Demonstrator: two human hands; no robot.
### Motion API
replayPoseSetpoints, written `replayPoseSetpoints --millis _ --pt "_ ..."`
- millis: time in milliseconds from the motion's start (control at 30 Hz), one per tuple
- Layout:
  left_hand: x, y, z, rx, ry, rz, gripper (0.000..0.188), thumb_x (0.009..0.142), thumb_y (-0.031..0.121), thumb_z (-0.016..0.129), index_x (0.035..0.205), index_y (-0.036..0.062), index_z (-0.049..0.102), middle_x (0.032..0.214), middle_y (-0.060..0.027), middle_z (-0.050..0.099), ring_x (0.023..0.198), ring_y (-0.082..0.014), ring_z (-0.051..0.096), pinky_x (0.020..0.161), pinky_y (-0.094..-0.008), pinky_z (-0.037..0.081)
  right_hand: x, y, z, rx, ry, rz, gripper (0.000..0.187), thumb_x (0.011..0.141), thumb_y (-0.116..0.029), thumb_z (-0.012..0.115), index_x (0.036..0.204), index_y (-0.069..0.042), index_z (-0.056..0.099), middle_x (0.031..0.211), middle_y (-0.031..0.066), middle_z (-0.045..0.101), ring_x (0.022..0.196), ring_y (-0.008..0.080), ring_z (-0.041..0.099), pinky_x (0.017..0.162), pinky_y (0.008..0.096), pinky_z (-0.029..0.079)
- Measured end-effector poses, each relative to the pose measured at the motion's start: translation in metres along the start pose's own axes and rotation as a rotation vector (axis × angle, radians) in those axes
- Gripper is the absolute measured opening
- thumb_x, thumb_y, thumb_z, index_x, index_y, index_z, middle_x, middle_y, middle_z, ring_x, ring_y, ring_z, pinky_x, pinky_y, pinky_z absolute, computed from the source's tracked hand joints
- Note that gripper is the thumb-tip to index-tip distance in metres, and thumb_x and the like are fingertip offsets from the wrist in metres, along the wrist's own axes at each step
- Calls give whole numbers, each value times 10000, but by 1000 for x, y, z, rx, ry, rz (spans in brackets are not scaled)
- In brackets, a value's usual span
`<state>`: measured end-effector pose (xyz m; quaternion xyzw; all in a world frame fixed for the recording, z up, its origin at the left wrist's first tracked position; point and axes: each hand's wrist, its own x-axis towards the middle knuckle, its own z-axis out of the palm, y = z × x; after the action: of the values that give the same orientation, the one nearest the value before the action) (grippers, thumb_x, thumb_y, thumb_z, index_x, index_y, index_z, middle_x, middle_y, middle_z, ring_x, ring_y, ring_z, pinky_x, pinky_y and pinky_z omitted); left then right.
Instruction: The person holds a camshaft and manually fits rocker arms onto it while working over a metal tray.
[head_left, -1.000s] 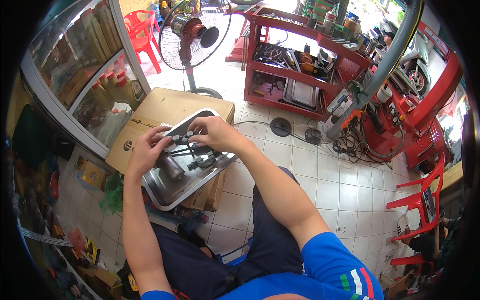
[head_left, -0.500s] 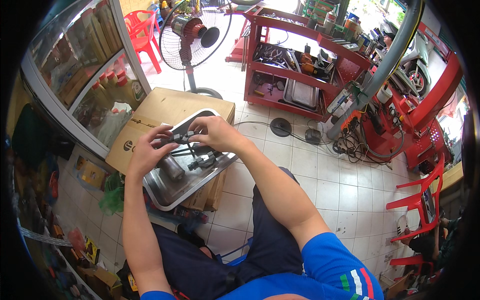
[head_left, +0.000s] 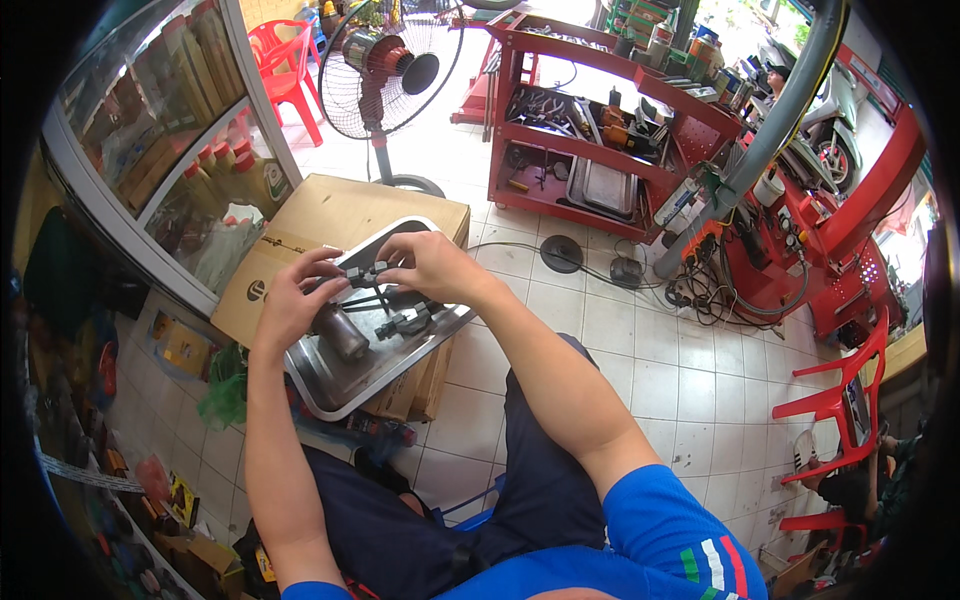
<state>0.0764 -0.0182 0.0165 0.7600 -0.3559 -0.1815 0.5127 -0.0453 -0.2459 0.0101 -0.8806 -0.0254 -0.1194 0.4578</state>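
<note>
Over a shallow metal tray (head_left: 385, 368), my two hands meet at a small dark connector-like part (head_left: 362, 274). The fingers of my left hand (head_left: 292, 300) are curled and pinch its left end. From the other side, the fingertips of my right hand (head_left: 435, 268) close on its right end. Dark cable-like lengths run below the part. In the tray, just under my left hand, lies a grey metal cylinder (head_left: 343, 335), partly covered by my fingers. To its right rests a second dark connector-like piece (head_left: 405, 322). The exact kind of these parts is too small to tell.
The tray sits on a cardboard box (head_left: 335, 205). Behind it stand a floor fan (head_left: 385, 75) and a red tool cart (head_left: 590, 135). A glass cabinet (head_left: 125, 215) is on the left. Cables (head_left: 690, 290) lie by a grey post at right, near a red chair (head_left: 845, 400).
My left fingers have shifted very slightly on the dark part. Otherwise both hands and the tray stay in place.
</note>
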Motion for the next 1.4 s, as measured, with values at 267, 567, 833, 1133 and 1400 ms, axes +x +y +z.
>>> replayPoseSetpoints --millis 267,567,833,1133,1400 --pt "-3 0 7 9 33 95 413 901 71 749 1297 34 637 1074 -66 704 995 -141 659 902 -290 525 1 1 1 -7 8 -1 293 872 -181 779 1075 15 701 966 173 744 871 242 727 783 349 576" --pt "-3 0 5 -46 11 79 400 911 51 728 1300 38 634 1088 -68 689 1017 -132 645 921 -295 525 1 0 1 -9 7 5 293 878 -179 774 1084 15 699 975 175 745 879 245 730 778 349 579" --pt "0 -5 -1 -84 -16 -20 383 951 77 695 1322 28 612 1087 -67 679 1009 -130 645 923 -292 517 1 0 1 -10 4 2 298 873 -187 779 1084 7 702 992 177 743 900 251 727 794 354 572" --pt "0 -10 0 -96 12 68 372 965 99 690 1316 11 605 1106 -80 666 1035 -138 637 911 -273 518 0 -3 -1 3 0 31 308 873 -200 779 1087 7 701 1003 181 736 901 259 722 804 358 569" --pt "3 -12 4 -137 42 43 384 954 84 697 1320 17 603 1178 -85 658 1052 -149 628 947 -295 507 1 2 1 -22 23 7 319 868 -213 783 1086 6 703 994 181 737 904 265 722 805 363 563"
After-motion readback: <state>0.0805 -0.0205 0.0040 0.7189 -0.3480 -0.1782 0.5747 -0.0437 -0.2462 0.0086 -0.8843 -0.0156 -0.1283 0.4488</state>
